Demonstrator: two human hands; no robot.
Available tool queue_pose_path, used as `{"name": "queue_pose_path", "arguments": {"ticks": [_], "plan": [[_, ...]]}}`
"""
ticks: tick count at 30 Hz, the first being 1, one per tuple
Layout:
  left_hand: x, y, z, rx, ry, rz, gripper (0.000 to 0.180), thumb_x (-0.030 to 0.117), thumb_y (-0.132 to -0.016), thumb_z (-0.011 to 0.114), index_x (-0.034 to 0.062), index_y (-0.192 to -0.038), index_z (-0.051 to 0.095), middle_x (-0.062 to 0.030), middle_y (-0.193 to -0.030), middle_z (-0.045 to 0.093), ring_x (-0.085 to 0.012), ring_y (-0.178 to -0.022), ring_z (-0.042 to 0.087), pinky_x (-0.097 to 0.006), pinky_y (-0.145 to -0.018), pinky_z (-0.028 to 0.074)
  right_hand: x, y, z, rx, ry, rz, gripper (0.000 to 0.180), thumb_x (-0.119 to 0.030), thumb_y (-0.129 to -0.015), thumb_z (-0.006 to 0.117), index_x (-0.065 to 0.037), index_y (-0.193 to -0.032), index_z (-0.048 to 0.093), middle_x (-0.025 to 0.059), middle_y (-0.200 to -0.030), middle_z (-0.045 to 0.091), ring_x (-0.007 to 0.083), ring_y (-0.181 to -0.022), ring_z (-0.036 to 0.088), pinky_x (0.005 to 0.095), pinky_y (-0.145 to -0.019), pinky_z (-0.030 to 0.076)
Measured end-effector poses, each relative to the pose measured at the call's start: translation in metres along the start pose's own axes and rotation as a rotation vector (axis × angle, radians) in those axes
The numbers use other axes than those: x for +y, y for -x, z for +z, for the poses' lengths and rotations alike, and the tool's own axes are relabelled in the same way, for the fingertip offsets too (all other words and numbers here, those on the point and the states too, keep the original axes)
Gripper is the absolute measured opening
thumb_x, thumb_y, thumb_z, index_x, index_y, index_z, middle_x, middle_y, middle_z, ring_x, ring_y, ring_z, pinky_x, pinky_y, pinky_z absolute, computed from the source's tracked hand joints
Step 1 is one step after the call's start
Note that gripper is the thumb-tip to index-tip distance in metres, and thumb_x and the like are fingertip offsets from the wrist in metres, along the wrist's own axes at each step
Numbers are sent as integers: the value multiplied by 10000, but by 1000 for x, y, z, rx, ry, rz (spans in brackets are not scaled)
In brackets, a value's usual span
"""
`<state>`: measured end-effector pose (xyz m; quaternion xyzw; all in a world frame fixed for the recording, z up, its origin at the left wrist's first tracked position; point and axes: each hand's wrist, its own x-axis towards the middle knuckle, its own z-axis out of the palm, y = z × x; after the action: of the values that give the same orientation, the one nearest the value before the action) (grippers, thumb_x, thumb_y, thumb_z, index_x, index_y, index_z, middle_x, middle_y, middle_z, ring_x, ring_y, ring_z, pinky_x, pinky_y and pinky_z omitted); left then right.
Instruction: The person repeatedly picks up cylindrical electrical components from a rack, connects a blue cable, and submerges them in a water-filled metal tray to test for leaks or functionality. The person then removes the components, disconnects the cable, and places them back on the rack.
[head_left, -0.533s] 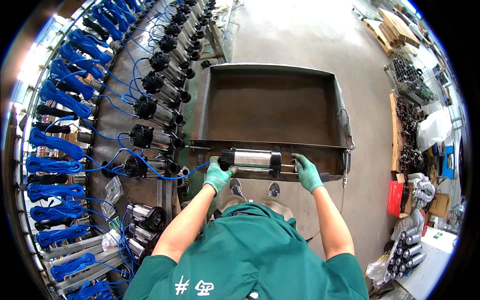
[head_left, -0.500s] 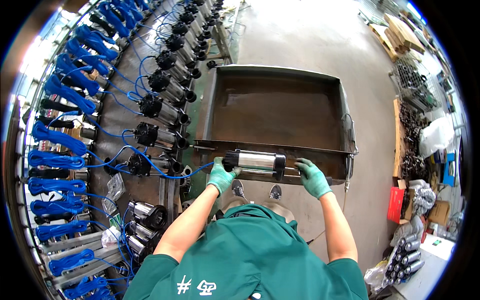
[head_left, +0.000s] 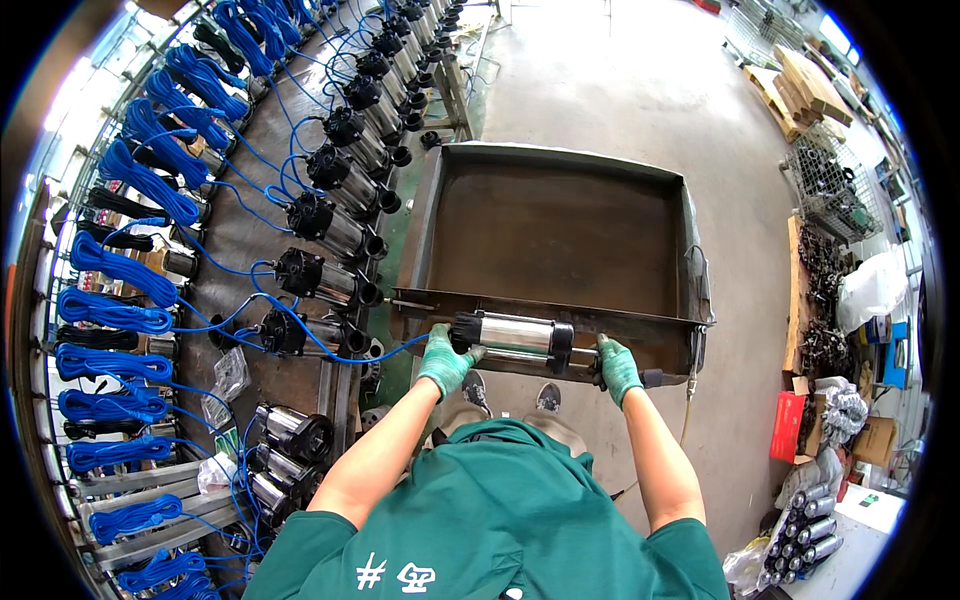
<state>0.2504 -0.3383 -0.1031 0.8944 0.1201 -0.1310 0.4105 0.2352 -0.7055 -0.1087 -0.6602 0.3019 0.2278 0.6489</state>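
Observation:
A pump (head_left: 515, 334) with a shiny metal body and black ends lies crosswise over the near part of a metal tank. My left hand (head_left: 447, 361), in a green glove, grips its black left end, where a blue cable (head_left: 385, 357) leads off to the left. From the pump's right end a thin metal rod (head_left: 583, 351) sticks out. My right hand (head_left: 618, 366), also gloved, is closed around a dark part at the rod's far end; the fingers partly hide that part. Just right of this hand shows a black cylindrical piece (head_left: 652, 378).
The rectangular metal tank (head_left: 692, 215) has a crossbar (head_left: 640, 315) and a hose (head_left: 689, 400) at its right. Similar pumps (head_left: 330, 222) line the bench at left, beside blue cable coils (head_left: 115, 260). A red box (head_left: 788, 425) and metal cylinders (head_left: 808, 530) stand at right.
My right hand has come down and closed around the dark part by the rod. The pump stays in my left hand. The whole view has shifted slightly.

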Motion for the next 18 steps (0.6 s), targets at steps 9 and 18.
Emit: {"name": "queue_pose_path", "arguments": {"ticks": [9, 18], "plan": [[-15, 0, 11, 22, 244, 117, 659, 151, -825, 930, 22, -1289, 480, -108, -1162, 665, -201, -1034, 635, -364, -960, 538, -4, -3, -4, -30, -79, 128, 251, -335, -1075, 568, -139, -963, 678, 6, -715, 595, 127, -509, 500, 310, -450, 381], [5, 3, 0, -40, 237, 75, 608, 113, -868, 873, 21, -1307, 463, -108, -1174, 668, -203, -1041, 645, -359, -944, 535, -28, 16, -11, 118, 497, -14, 474, -468, -1095, 501, -45, -1001, 693, 228, -875, 747, 349, -679, 741, 466, -626, 578]]}}
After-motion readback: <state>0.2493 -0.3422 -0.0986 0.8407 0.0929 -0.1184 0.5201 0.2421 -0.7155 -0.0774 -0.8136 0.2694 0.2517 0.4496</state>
